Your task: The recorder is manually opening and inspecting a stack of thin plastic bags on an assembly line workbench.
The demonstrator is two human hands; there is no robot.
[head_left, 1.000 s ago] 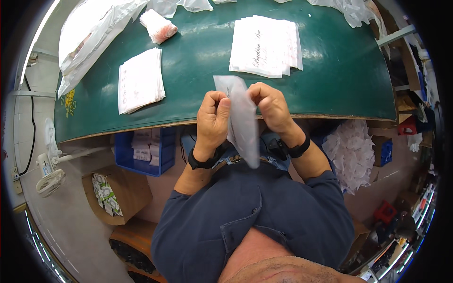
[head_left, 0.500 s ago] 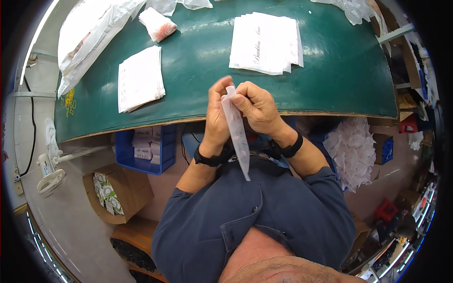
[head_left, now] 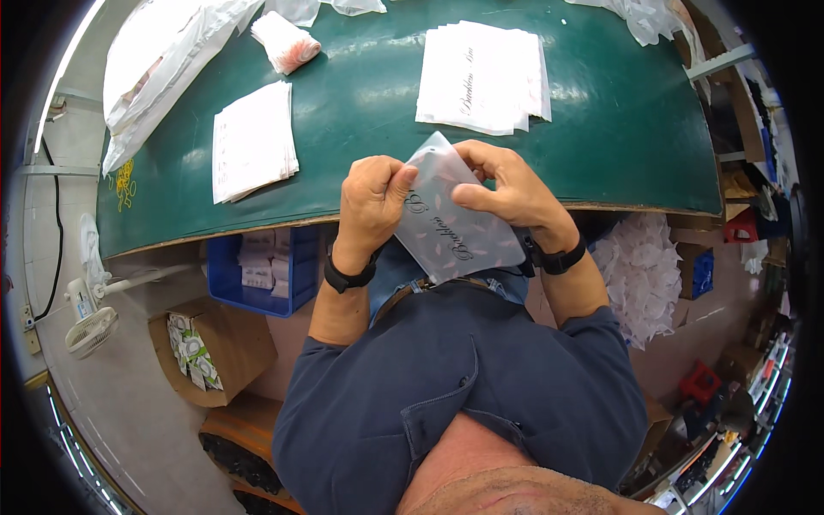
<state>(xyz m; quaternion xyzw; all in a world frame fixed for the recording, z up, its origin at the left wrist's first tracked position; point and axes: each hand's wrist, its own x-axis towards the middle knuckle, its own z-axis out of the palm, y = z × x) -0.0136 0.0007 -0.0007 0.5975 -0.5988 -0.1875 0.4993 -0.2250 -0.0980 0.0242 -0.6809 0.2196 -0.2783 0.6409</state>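
Both hands hold one frosted pouch w/ small pink marks, just over the near edge of the green table, approx. mid-edge, above the person's lap. Left hand is closed in a pinch on the pouch's left edge, thumb on top. Right hand is closed on the upper right part, fingers curled over the top, thumb pressed on the face. Pouch lies tilted, lower corner toward the right wrist. On the table: stack of white pouches near the far edge, right of centre; white paper stack toward the left; a rolled bundle at the far-left area; clear plastic bag along the left edge. Below the near edge, a blue bin.
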